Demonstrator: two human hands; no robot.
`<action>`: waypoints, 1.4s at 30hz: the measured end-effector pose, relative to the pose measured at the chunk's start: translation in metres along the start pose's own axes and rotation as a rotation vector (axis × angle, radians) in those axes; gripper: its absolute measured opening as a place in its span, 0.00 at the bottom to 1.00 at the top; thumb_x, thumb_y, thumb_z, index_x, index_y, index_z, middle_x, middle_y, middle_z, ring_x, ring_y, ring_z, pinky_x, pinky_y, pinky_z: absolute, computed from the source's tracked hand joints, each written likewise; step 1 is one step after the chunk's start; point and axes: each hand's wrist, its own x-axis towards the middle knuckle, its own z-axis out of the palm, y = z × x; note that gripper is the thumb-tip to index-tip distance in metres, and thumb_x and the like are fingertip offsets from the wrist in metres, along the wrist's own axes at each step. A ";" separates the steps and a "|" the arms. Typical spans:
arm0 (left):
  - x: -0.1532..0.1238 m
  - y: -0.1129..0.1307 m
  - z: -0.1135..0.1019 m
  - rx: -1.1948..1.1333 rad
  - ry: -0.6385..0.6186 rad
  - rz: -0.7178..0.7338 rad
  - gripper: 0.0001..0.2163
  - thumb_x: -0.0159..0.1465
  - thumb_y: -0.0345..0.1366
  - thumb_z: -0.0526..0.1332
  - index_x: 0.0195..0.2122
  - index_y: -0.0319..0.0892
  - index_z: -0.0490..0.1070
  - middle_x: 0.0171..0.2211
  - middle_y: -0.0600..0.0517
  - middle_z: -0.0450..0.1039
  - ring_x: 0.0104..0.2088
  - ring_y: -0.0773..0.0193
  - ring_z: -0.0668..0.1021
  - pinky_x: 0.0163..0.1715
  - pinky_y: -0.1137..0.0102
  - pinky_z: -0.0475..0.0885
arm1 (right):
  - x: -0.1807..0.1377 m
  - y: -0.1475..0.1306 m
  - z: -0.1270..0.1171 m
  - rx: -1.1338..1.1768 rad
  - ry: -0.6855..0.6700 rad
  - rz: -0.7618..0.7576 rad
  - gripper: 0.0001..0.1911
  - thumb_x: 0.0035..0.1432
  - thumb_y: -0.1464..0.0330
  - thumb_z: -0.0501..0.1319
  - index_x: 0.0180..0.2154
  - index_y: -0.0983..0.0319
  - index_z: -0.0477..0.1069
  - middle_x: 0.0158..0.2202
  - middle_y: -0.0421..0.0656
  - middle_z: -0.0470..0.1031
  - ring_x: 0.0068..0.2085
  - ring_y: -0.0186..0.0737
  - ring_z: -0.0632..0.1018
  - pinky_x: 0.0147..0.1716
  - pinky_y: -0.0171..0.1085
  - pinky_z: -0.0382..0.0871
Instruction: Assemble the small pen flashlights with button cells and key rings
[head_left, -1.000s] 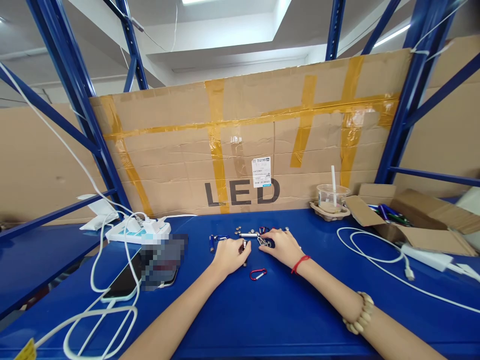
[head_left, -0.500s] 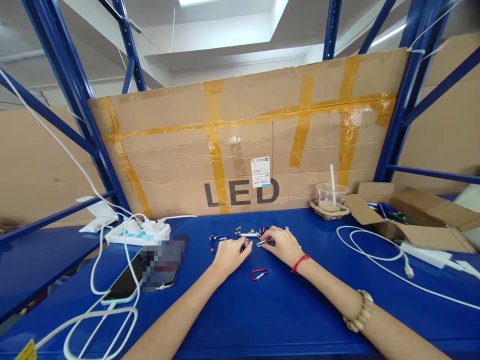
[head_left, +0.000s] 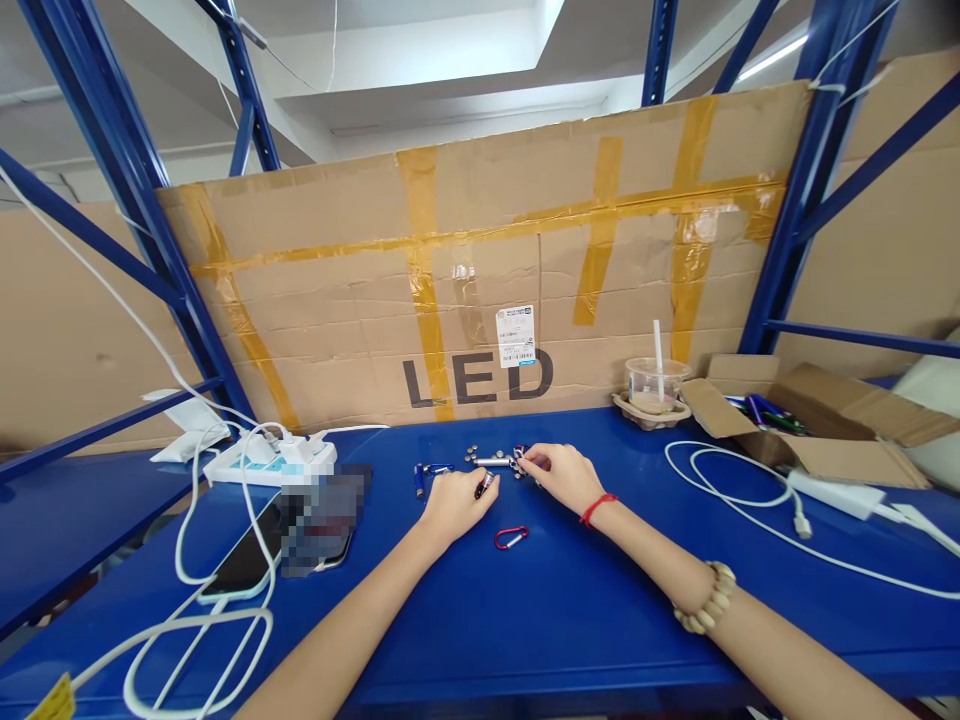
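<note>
My left hand point(head_left: 456, 505) is closed around a small dark-and-silver cylindrical piece point(head_left: 484, 486), whose end sticks out past the thumb. Fingers together, my right hand point(head_left: 564, 476) reaches into the small parts at the back; what is between its fingertips is too small to make out. A silver tube point(head_left: 493, 462) lies between the hands, with small round button cells point(head_left: 471, 452) scattered around its ends. Left of my left hand are a blue tube point(head_left: 418, 481) and another small blue-and-silver piece point(head_left: 439, 468). A red carabiner point(head_left: 511, 538) lies nearer me.
Phones point(head_left: 244, 555), white cables and a power strip point(head_left: 270, 460) occupy the left side. Cardboard point(head_left: 345, 320) closes off the back. To the right stand a plastic cup point(head_left: 656, 385) and an open box point(head_left: 840, 455) with pens, beside a white cable point(head_left: 697, 495).
My right hand has moved slightly up and away, its fingertips now at the parts behind; the silver-and-black piece it held in front no longer shows. My left hand keeps its hold.
</note>
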 end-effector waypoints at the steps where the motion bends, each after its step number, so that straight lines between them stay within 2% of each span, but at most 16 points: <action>1: 0.000 0.000 0.000 -0.009 0.000 -0.001 0.18 0.62 0.41 0.46 0.19 0.40 0.63 0.17 0.51 0.70 0.20 0.63 0.73 0.19 0.73 0.55 | 0.000 0.001 0.001 0.015 -0.017 0.011 0.11 0.52 0.60 0.54 0.25 0.57 0.71 0.27 0.37 0.76 0.29 0.36 0.75 0.26 0.33 0.61; 4: 0.000 0.001 -0.003 -0.067 -0.011 -0.020 0.19 0.63 0.42 0.44 0.21 0.41 0.64 0.17 0.52 0.70 0.21 0.64 0.74 0.20 0.74 0.57 | 0.001 0.004 0.005 0.043 -0.028 0.027 0.11 0.53 0.60 0.54 0.26 0.57 0.70 0.26 0.37 0.76 0.28 0.36 0.75 0.29 0.34 0.63; 6: 0.000 0.001 -0.005 -0.129 -0.029 -0.049 0.17 0.63 0.43 0.43 0.25 0.41 0.65 0.19 0.52 0.70 0.22 0.63 0.74 0.21 0.74 0.58 | 0.001 0.005 0.007 0.078 -0.013 0.030 0.12 0.54 0.59 0.51 0.28 0.57 0.69 0.25 0.37 0.76 0.27 0.36 0.76 0.30 0.35 0.64; 8: -0.001 0.000 -0.005 -0.226 -0.044 -0.089 0.16 0.63 0.43 0.43 0.30 0.41 0.64 0.20 0.53 0.70 0.23 0.63 0.74 0.23 0.74 0.60 | 0.002 0.006 0.009 0.158 -0.006 0.042 0.13 0.56 0.59 0.49 0.30 0.58 0.68 0.25 0.37 0.76 0.26 0.35 0.76 0.28 0.34 0.65; 10: 0.000 -0.001 -0.002 -0.394 -0.044 -0.152 0.17 0.64 0.44 0.41 0.30 0.42 0.63 0.18 0.54 0.69 0.22 0.65 0.74 0.24 0.74 0.62 | 0.004 0.007 0.010 0.249 -0.008 0.049 0.13 0.56 0.59 0.49 0.31 0.58 0.67 0.26 0.38 0.76 0.25 0.35 0.76 0.25 0.33 0.66; 12: 0.001 -0.002 0.002 -0.629 -0.028 -0.241 0.19 0.63 0.47 0.38 0.27 0.42 0.61 0.15 0.57 0.65 0.17 0.68 0.71 0.21 0.75 0.62 | 0.006 0.009 0.013 0.305 -0.002 0.034 0.13 0.54 0.59 0.50 0.30 0.60 0.67 0.25 0.38 0.76 0.25 0.35 0.76 0.23 0.32 0.67; 15: 0.004 -0.003 0.007 -0.933 -0.022 -0.339 0.21 0.62 0.51 0.37 0.26 0.42 0.58 0.11 0.59 0.60 0.11 0.71 0.64 0.12 0.78 0.56 | 0.008 0.013 0.018 0.375 0.008 -0.018 0.11 0.51 0.61 0.55 0.28 0.61 0.68 0.24 0.40 0.75 0.25 0.35 0.76 0.23 0.32 0.68; 18: 0.006 -0.004 0.008 -1.033 -0.014 -0.344 0.21 0.60 0.53 0.39 0.26 0.41 0.58 0.12 0.58 0.60 0.10 0.73 0.61 0.10 0.78 0.53 | 0.009 0.014 0.020 0.426 -0.001 -0.041 0.07 0.46 0.65 0.59 0.26 0.63 0.68 0.24 0.42 0.75 0.24 0.35 0.75 0.23 0.32 0.69; 21: 0.006 -0.003 0.006 -1.013 0.005 -0.326 0.21 0.60 0.53 0.43 0.24 0.40 0.59 0.13 0.58 0.59 0.11 0.73 0.62 0.11 0.78 0.55 | 0.009 0.013 0.018 0.426 0.013 -0.045 0.06 0.44 0.66 0.60 0.25 0.63 0.68 0.24 0.42 0.75 0.24 0.35 0.75 0.24 0.32 0.69; 27: 0.003 -0.003 0.005 -0.864 0.008 -0.288 0.20 0.61 0.50 0.43 0.22 0.40 0.60 0.16 0.58 0.60 0.15 0.72 0.65 0.17 0.76 0.59 | 0.009 0.015 0.012 0.342 0.063 -0.052 0.09 0.48 0.63 0.58 0.29 0.62 0.70 0.27 0.41 0.75 0.28 0.34 0.75 0.28 0.32 0.68; 30: 0.002 -0.001 0.003 -0.659 -0.007 -0.219 0.19 0.62 0.47 0.44 0.22 0.40 0.61 0.16 0.57 0.62 0.18 0.69 0.69 0.20 0.75 0.60 | 0.008 0.017 0.010 0.203 0.012 -0.056 0.07 0.48 0.65 0.59 0.30 0.59 0.72 0.28 0.38 0.75 0.28 0.33 0.74 0.27 0.31 0.66; 34: -0.001 0.005 -0.004 -0.341 -0.046 -0.022 0.16 0.62 0.42 0.47 0.21 0.41 0.60 0.17 0.56 0.66 0.19 0.68 0.69 0.20 0.75 0.56 | 0.005 0.014 0.009 0.066 -0.021 -0.076 0.05 0.47 0.66 0.60 0.28 0.58 0.73 0.27 0.37 0.74 0.26 0.31 0.73 0.26 0.30 0.63; 38: 0.000 0.007 -0.005 -0.171 -0.030 0.049 0.16 0.61 0.41 0.49 0.18 0.41 0.60 0.17 0.55 0.67 0.19 0.69 0.69 0.20 0.75 0.54 | 0.004 0.008 0.005 0.037 0.091 -0.109 0.08 0.50 0.62 0.57 0.27 0.57 0.73 0.30 0.38 0.72 0.23 0.29 0.70 0.23 0.30 0.61; 42: 0.002 0.001 -0.002 -0.071 0.069 -0.052 0.16 0.61 0.41 0.48 0.19 0.40 0.62 0.17 0.53 0.69 0.20 0.67 0.71 0.20 0.75 0.54 | 0.006 0.003 -0.012 0.036 0.329 -0.090 0.11 0.54 0.62 0.53 0.29 0.58 0.72 0.28 0.38 0.71 0.25 0.31 0.71 0.25 0.30 0.61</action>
